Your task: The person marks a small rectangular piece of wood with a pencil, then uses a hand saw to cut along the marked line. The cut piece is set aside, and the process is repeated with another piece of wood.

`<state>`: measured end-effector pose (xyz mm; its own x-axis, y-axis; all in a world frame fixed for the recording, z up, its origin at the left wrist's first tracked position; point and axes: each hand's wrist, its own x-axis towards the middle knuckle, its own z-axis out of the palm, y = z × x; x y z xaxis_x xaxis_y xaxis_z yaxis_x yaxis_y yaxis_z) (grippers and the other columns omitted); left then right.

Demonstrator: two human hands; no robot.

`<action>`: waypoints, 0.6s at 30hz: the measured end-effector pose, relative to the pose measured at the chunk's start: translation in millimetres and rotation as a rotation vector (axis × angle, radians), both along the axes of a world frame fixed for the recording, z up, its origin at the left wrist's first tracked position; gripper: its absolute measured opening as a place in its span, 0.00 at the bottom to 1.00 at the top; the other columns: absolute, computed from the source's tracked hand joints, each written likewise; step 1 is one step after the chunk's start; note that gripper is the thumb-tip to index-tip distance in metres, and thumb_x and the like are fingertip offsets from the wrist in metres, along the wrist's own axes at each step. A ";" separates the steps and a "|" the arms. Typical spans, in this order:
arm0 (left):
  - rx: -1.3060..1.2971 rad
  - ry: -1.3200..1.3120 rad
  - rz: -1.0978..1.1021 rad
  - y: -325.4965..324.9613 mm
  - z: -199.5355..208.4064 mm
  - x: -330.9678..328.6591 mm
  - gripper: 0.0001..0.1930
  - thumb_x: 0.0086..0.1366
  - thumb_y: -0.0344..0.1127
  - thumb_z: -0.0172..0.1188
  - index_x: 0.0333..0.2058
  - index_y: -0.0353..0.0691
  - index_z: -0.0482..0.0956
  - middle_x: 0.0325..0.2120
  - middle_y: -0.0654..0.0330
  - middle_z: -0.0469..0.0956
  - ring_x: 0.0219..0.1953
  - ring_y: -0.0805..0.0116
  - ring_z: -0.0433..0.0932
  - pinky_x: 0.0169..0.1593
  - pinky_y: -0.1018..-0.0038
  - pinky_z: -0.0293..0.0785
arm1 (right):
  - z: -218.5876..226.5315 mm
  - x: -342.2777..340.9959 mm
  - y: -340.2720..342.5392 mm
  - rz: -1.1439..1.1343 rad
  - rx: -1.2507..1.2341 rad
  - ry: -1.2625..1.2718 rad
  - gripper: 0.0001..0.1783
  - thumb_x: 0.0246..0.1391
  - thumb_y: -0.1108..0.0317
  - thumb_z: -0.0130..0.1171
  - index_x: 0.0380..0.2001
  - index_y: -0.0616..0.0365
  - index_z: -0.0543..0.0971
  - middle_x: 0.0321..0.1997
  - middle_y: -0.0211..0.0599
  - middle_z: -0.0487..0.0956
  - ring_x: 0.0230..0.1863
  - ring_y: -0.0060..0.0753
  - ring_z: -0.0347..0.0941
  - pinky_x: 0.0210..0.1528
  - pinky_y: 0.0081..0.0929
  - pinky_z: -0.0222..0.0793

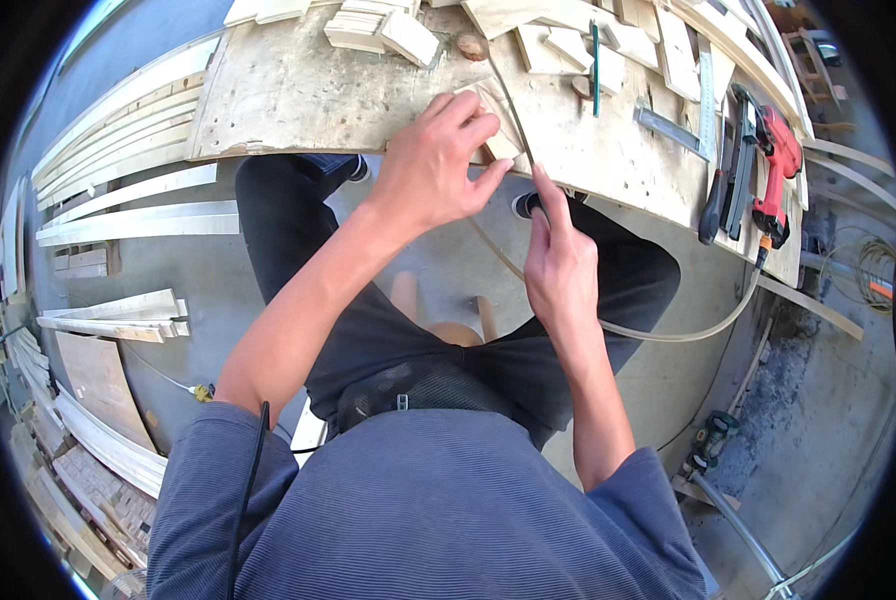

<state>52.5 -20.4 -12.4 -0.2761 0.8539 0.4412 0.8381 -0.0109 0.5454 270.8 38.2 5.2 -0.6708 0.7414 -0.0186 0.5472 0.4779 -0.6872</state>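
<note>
My left hand [438, 155] is at the near edge of the workbench, its fingers bent over a small pale wooden piece [506, 140] and its thumb by the piece's near end. My right hand [560, 260] is closed round the near end of a long, thin, dark tool [516, 110], index finger stretched along it. The tool looks like a narrow file, but its grip is hidden in the hand. It points away from me across the bench, close along the wooden piece's right side; whether they touch, I cannot tell.
On the workbench [278, 100] lie pale wood blocks [383, 30], a round brown piece [472, 46], a green stick [596, 70], a clear ruler [673, 132], a screwdriver [711, 208] and a red nail gun [778, 165] with its air hose [668, 335]. Wood strips [138, 222] lie left.
</note>
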 end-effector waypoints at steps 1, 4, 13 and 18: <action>-0.020 -0.007 0.001 -0.4 -0.3 -0.1 0.16 0.64 0.39 0.78 0.44 0.38 0.84 0.49 0.52 0.81 0.56 0.47 0.83 0.57 0.56 0.84 | -1.2 13.6 -6.1 -0.002 -0.019 0.017 0.36 0.75 0.78 0.57 0.83 0.45 0.70 0.34 0.64 0.83 0.35 0.71 0.83 0.41 0.54 0.79; 0.005 -0.010 -0.015 6.4 1.6 2.5 0.17 0.64 0.38 0.79 0.46 0.37 0.85 0.52 0.50 0.83 0.58 0.45 0.83 0.59 0.56 0.84 | 1.8 62.6 -27.8 -0.019 0.010 0.001 0.37 0.76 0.79 0.56 0.84 0.44 0.69 0.35 0.65 0.84 0.36 0.69 0.85 0.42 0.51 0.82; 0.009 -0.020 0.000 1.3 -0.9 1.9 0.16 0.64 0.37 0.78 0.45 0.37 0.84 0.52 0.49 0.82 0.58 0.44 0.83 0.58 0.57 0.85 | -4.2 -0.5 8.8 0.037 0.057 0.037 0.35 0.74 0.78 0.57 0.81 0.46 0.71 0.34 0.63 0.82 0.34 0.71 0.82 0.39 0.54 0.78; 0.019 0.001 -0.009 5.3 -0.5 1.7 0.17 0.64 0.38 0.78 0.45 0.38 0.84 0.52 0.51 0.82 0.57 0.46 0.83 0.57 0.57 0.85 | 0.7 53.6 -20.5 -0.032 -0.015 -0.001 0.37 0.75 0.79 0.56 0.83 0.43 0.71 0.35 0.65 0.83 0.34 0.70 0.84 0.39 0.54 0.79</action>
